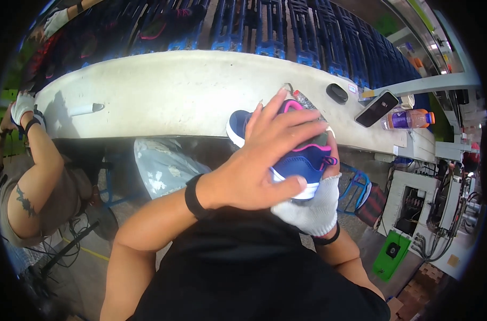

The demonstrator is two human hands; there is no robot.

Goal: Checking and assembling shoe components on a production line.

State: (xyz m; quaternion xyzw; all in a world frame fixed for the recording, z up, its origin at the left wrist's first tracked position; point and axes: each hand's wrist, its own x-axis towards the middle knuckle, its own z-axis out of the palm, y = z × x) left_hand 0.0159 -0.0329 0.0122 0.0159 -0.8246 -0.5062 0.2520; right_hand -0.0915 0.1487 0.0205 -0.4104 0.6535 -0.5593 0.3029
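Observation:
A navy sneaker [299,167] with a white sole and pink collar trim is at the table's near edge, its heel toward me. My left hand [265,160], bare, lies across it with fingers spread over the opening and the thumb along the heel. Cupped under the heel and right side is my right hand [313,206], in a white glove with bare fingertips; its fingers are partly hidden. A navy toe with a white sole [237,127] shows left of my left fingers; whether it belongs to the same shoe, I cannot tell.
The long white table [163,91] borders a blue slatted conveyor [248,32] carrying dark shoes. To the right are a black mouse-shaped object [337,93], a phone [377,108] and a drink bottle [409,119]. A white tube [86,109] lies left, near a co-worker's gloved hand [23,106].

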